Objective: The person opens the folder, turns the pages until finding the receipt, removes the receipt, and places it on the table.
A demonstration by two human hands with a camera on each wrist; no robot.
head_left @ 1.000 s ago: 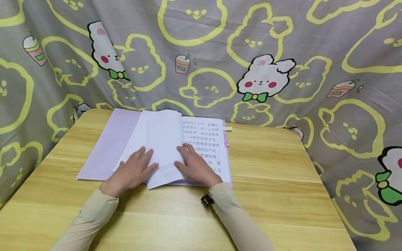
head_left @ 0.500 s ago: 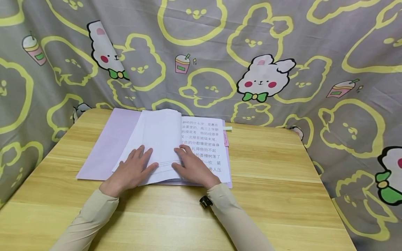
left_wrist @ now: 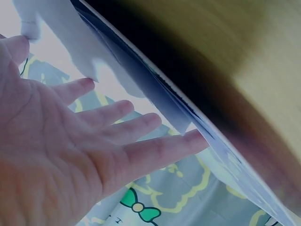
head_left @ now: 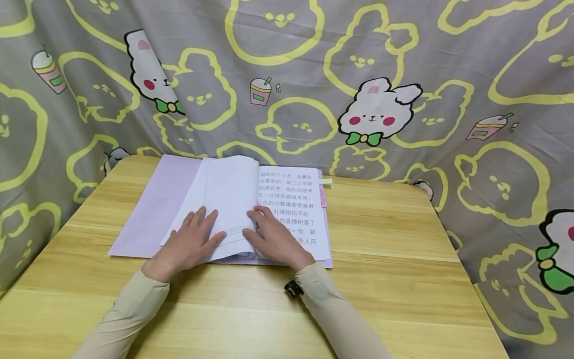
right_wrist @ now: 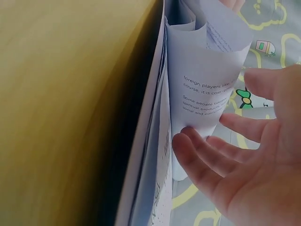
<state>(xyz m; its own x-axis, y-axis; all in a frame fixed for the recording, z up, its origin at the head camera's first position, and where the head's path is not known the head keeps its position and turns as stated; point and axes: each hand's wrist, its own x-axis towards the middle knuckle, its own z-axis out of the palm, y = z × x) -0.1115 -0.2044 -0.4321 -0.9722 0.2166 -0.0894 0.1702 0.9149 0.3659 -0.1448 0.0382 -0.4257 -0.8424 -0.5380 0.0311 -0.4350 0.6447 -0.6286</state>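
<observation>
A lilac folder (head_left: 152, 214) lies spread on the table with white sheets in it. Over its middle bends a turned page (head_left: 230, 194), mostly blank on the face seen from above. To the right, large Chinese print covers another sheet (head_left: 291, 197). My left hand (head_left: 184, 244) rests on the left part of the turned page, its fingers extended in the left wrist view too. With fingers fairly straight, my right hand (head_left: 280, 239) touches the page's right, curved side. English text shows on the curled paper (right_wrist: 202, 70) in the right wrist view.
Pale green and pink tabs (head_left: 325, 181) stick out from the folder's right edge. The wooden table (head_left: 385, 259) extends on both sides and in front. A grey cartoon-patterned curtain (head_left: 296, 65) hangs behind the table's far edge.
The page's lower corner, which hung past the folder's front, has drawn back and now curls under. My right hand has shifted slightly left, baring more Chinese print. The left hand has barely moved.
</observation>
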